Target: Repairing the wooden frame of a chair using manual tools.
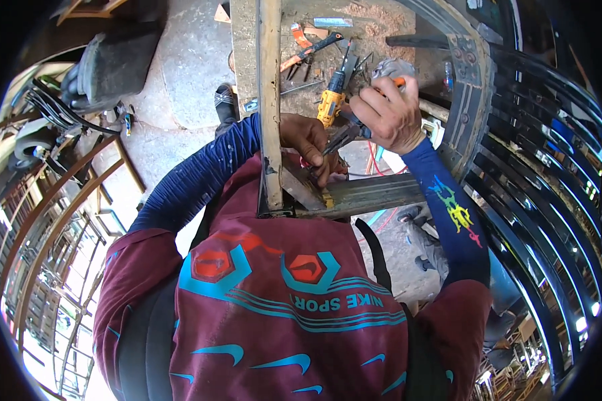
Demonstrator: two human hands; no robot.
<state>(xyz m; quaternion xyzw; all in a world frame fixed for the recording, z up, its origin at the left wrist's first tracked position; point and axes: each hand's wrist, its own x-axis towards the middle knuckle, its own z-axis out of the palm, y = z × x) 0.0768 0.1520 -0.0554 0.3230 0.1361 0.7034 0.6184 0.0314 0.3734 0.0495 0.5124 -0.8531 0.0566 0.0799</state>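
My right hand [389, 115] is closed around a pliers-like hand tool [342, 138] with dark metal jaws. A bit of orange shows above my fist, perhaps the handle end. The jaws point down-left toward my left hand [306, 142], whose fingers are pinched together at the inner corner of a wooden frame. What they pinch is mostly hidden; a small reddish spot shows there. A pale upright post [270, 87] crosses in front of my left wrist and meets a dark, worn rail [378, 194] near my body. Just beyond my hands lies a yellow power drill [331, 103] with its bit pointing away.
On the workbench [247, 60] lie an orange-and-black hammer [312, 52], a metal rule [333, 22] and wood shavings [376, 25]. A carved curved piece [466, 100] and long black slats [535, 140] close off the right. Dark chair-like furniture [117, 63] stands at the far left.
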